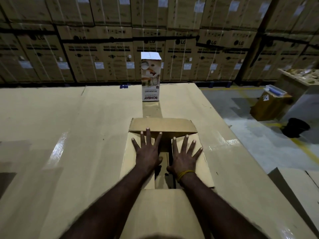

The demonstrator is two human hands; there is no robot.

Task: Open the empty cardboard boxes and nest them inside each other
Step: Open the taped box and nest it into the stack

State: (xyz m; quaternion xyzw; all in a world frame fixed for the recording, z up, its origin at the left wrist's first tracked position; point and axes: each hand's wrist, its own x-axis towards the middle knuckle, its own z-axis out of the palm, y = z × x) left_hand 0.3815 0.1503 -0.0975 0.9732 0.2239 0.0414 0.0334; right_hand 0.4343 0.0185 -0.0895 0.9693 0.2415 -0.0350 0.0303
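My left hand (147, 153) and right hand (185, 156), fingers spread, press the brown box's (203, 163) side flaps; next, I'd spread them wide.

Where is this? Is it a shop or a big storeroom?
Most likely a warehouse. A wall of stacked washing machine cartons fills the back, the concrete floor has yellow painted lines, and the person's hands work on a plain cardboard box laid on big cardboard sheets.
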